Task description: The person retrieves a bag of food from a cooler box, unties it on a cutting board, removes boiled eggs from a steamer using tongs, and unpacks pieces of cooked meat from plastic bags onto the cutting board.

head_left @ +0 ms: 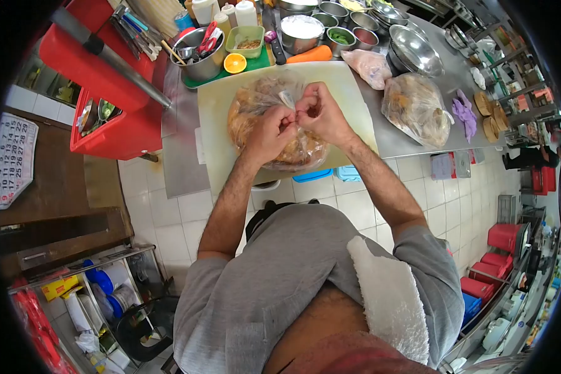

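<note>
Plastic bag of brown food is set on a pale cutting board, upper centre of the frame. Its neck seems to be being worked, though whether tied or untied cannot be told. Plastic is apparently pinched in the closed fingertips of the left hand, and likewise by the right hand just beside it. Fine, steady fingertip control is probably called for next. At upper right, a second filled bag is touched by neither hand.

A clear bag bulges with brownish food, apparently
</note>
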